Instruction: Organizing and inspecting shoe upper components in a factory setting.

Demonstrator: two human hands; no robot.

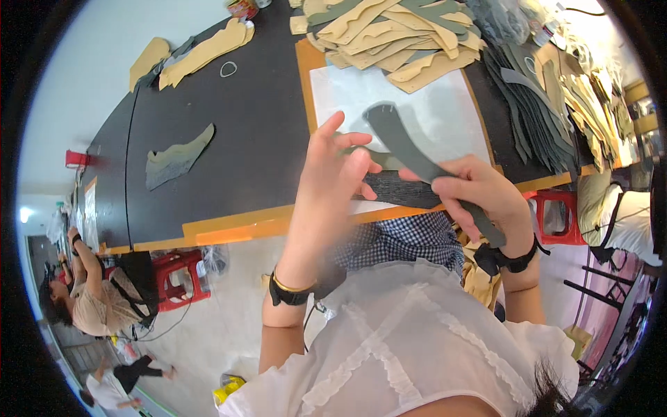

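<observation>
A curved grey-green strip [408, 144] of flat material is pinched in my right hand [483, 194], its rounded end raised over the white sheet and its tail reaching toward my wrist. My left hand [333, 163] is beside it, palm turned inward and fingers apart, slightly blurred, with nothing visibly held. Beneath the strip, partly covered by my hands, lies a piece with an olive edge and a dark ridged part [399, 189]. The white sheet [445, 115] is taped down on the dark table.
A heap of tan and green cut pieces [396, 38] covers the sheet's far edge. Dark strips [528, 111] are stacked at right. One loose piece [179, 158] and more tan pieces [208, 52] lie left. Red stools [177, 278] and a seated person [104, 299] are beyond the table.
</observation>
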